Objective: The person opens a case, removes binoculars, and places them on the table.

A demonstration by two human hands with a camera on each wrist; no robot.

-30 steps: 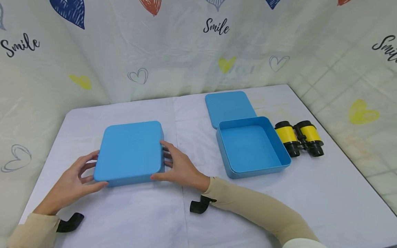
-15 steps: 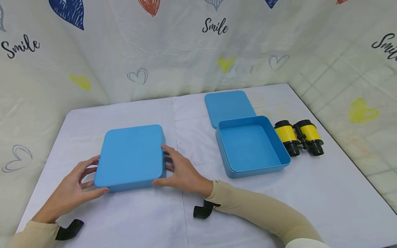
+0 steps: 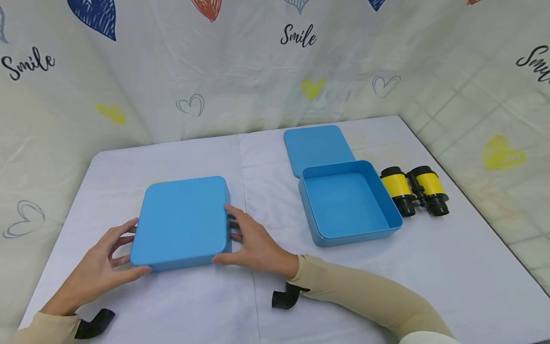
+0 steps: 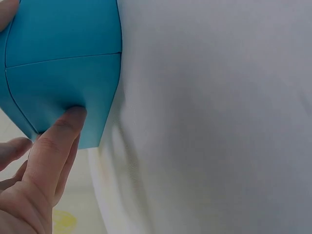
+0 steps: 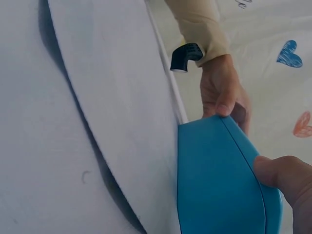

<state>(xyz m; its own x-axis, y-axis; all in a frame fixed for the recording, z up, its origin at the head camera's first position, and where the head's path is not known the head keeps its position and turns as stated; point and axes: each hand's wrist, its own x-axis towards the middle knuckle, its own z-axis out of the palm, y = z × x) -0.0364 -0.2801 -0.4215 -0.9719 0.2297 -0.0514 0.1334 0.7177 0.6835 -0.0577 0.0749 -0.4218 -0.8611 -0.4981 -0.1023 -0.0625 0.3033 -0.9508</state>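
A blue box [image 3: 182,222] with its lid on rests on the white table, left of the middle in the head view. My left hand [image 3: 100,263] grips its left front corner, thumb at the front and fingers along the side. On the right side my right hand [image 3: 259,243] holds the box the same way, its thumb on the front corner. The seam below the lid shows in both wrist views, with the left thumb [image 4: 53,146] pressed against the box wall. What lies inside the box is hidden.
To the right stands a blue box [image 3: 352,205] without its lid, nothing visible in it. A blue lid [image 3: 318,148] lies flat behind it. Yellow and black binoculars [image 3: 416,191] lie beside it, near the right edge of the white table [image 3: 455,267]. A patterned curtain [image 3: 253,62] hangs behind.
The lidded box has slid a short way towards me, with both hands moving along on its sides. The box without its lid, the loose lid and the binoculars have stayed in place.
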